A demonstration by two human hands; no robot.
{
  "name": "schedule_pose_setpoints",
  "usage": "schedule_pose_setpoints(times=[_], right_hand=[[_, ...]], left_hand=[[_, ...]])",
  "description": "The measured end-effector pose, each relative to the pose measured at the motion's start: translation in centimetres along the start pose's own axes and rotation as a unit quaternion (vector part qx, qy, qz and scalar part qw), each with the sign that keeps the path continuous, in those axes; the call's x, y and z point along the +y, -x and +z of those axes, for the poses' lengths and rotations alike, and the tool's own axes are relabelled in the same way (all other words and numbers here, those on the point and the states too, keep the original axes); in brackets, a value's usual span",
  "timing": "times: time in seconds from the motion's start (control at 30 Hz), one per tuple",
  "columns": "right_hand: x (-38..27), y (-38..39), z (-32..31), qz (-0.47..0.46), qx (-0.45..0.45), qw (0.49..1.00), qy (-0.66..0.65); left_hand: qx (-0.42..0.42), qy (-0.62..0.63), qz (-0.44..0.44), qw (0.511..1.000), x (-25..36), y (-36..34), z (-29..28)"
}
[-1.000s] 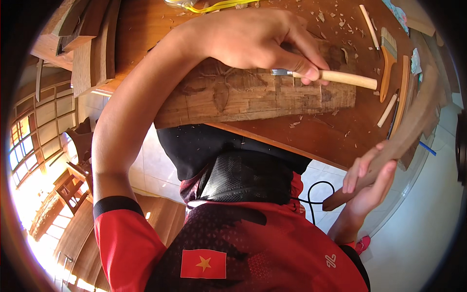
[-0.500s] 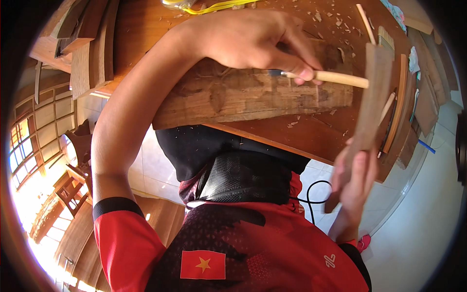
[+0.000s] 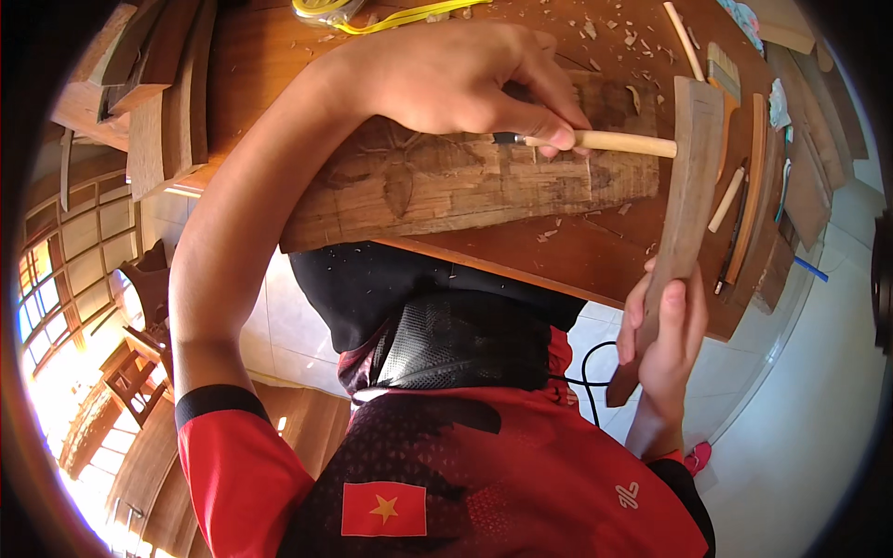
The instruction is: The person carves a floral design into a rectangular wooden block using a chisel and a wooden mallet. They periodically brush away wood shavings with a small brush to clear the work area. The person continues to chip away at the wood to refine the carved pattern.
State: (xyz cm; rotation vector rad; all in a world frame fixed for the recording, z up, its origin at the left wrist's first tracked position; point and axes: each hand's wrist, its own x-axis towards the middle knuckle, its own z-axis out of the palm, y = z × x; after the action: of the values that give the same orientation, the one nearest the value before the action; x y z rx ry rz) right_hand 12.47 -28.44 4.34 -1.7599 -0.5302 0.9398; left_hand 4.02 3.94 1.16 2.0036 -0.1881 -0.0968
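My left hand (image 3: 465,88) pinches a chisel by its pale wooden handle (image 3: 628,142) between thumb and fingers. The chisel lies almost level above a carved wooden board (image 3: 437,191), its dark metal collar pointing left; its blade tip cannot be made out beneath my hand. Relief shapes like leaves or petals show on the board's left part. In my right hand (image 3: 672,325) is a long flat wooden mallet (image 3: 691,177), gripped at its narrow lower end. The mallet's upper part stands against the butt of the chisel handle, seemingly touching it.
Wood shavings (image 3: 633,39) litter the brown table (image 3: 539,251). A yellow tape measure (image 3: 326,11) lies at the far edge. To the right are a flat brush (image 3: 723,70), a wooden strip (image 3: 750,195) and another pale handle (image 3: 726,200). Dark planks (image 3: 167,139) are stacked at left.
The mallet, blurred before, now shows sharply and stands a little farther left. The chisel has shifted slightly left with my left hand. The whole view has also slid a little.
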Motion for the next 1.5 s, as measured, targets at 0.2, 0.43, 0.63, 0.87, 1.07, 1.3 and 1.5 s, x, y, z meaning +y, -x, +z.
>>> schedule_pose_setpoints(times=[0.2, 0.43, 0.63, 0.87, 1.07, 1.3, 1.5], right_hand=[[-0.3, 0.0, 0.4, 0.032, 0.002, 0.999, -0.013], [-0.4, 0.1, 0.3, 0.010, 0.007, 1.000, 0.006], [0.0, -0.2, 0.1, -0.004, 0.008, 1.000, 0.011], [0.0, -0.1, 0.7, 0.034, -0.002, 0.999, -0.009], [-0.2, -0.3, 1.1, 0.005, 0.013, 1.000, 0.023], [-0.6, -0.4, 0.8, 0.000, 0.041, 0.999, -0.020], [-0.4, -0.1, 0.8, 0.010, 0.071, 0.995, -0.065]], left_hand=[[-0.006, 0.041, 0.017, 0.999, 0.9, -0.1, -0.4], [-0.003, 0.030, 0.031, 0.999, 0.6, -0.1, -0.3], [0.003, 0.044, 0.025, 0.999, 0.7, 0.0, -0.1], [0.019, 0.014, 0.040, 0.999, 0.1, 0.5, -0.1], [0.049, -0.013, 0.036, 0.998, 0.5, 0.2, 0.5], [0.063, -0.066, 0.030, 0.995, 1.0, 0.3, 0.2], [-0.022, -0.038, 0.025, 0.999, 0.6, 0.0, -1.3]])
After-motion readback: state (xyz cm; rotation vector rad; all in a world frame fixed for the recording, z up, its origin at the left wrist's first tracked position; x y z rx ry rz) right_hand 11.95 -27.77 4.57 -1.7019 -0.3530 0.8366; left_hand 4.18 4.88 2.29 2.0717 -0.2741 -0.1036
